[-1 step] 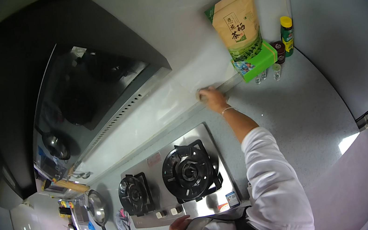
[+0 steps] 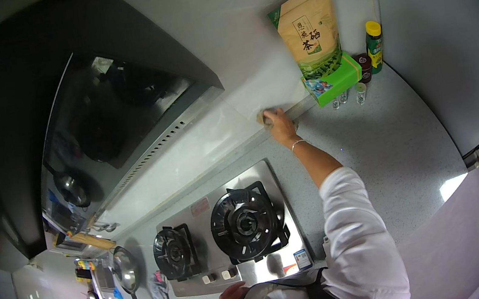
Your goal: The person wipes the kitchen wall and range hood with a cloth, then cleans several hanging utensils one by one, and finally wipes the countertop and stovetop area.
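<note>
My right hand (image 2: pixel 280 126) reaches forward past the stove and is closed on a small brownish-grey wiping pad (image 2: pixel 263 118). I cannot tell whether it is a sponge or a folded cloth. The pad is pressed to the pale wall (image 2: pixel 230 123), just above the back edge of the counter. My left hand (image 2: pixel 231 297) rests at the front edge of the steel gas stove (image 2: pixel 202 234), close to my apron. Its fingers lie along the edge with nothing seen in them; part of the hand is hidden.
Right of my right hand stand a tea pouch (image 2: pixel 308 29), a green box (image 2: pixel 334 82), small glass jars (image 2: pixel 361 93) and a yellow-capped bottle (image 2: pixel 374 48). The range hood (image 2: pixel 125 116) hangs at upper left. A pan (image 2: pixel 125 269) and a crumpled cloth (image 2: pixel 160 289) lie left of the stove.
My right hand and the pad have shifted slightly to the right along the wall. My left hand stays at the stove's front edge.
</note>
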The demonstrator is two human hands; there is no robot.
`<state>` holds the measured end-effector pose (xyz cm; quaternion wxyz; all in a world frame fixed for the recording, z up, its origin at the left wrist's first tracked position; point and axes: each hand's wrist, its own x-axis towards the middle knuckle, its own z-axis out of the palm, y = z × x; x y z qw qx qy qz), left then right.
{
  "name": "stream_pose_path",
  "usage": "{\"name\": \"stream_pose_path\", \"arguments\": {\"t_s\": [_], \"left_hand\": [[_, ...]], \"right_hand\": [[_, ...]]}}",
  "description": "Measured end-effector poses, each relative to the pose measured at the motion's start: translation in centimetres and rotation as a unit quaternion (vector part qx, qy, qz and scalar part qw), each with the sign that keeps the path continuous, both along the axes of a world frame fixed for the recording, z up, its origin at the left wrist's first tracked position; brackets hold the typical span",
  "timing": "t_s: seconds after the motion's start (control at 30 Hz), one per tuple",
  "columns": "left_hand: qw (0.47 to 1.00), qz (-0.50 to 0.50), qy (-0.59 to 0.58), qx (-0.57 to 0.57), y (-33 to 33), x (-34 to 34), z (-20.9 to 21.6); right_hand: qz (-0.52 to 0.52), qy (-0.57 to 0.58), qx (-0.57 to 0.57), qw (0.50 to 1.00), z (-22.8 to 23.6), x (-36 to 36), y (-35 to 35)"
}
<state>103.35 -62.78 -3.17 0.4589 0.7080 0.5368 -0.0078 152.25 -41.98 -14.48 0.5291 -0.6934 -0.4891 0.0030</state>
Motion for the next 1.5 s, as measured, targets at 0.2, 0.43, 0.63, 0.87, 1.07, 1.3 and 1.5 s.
{"name": "stream_pose_path", "arguments": {"t_s": [0.2, 0.43, 0.63, 0.87, 1.07, 1.3, 1.5], "left_hand": [[0.998, -0.033, 0.038, 0.048, -1.9, -5.5, -4.0], [0.997, 0.067, 0.010, -0.048, -0.2, -4.7, -5.7], [0.966, 0.202, -0.032, -0.156, -0.6, -4.8, -6.4], [0.971, 0.206, -0.052, -0.109, -1.8, -7.0, -7.0], [0.994, -0.076, -0.034, 0.068, -3.2, -7.0, -7.1], [0.970, 0.146, -0.156, -0.116, -5.2, -9.3, -7.6], [0.917, 0.308, -0.136, -0.214, -8.2, -7.4, -5.8]], "right_hand": [[-0.172, 0.033, 0.260, 0.949, 14.5, 2.7, -0.9], [-0.159, -0.100, 0.162, 0.969, 7.1, -1.3, 3.8], [0.016, -0.241, -0.121, 0.963, -2.9, -4.5, 2.1], [-0.074, 0.014, 0.011, 0.997, -1.8, -1.2, 1.9], [-0.221, 0.046, 0.127, 0.966, 5.8, 2.7, -0.9], [-0.238, 0.029, -0.118, 0.964, -4.7, 2.3, 0.9], [-0.145, -0.314, -0.298, 0.890, -4.2, -1.2, 0.0]]}}
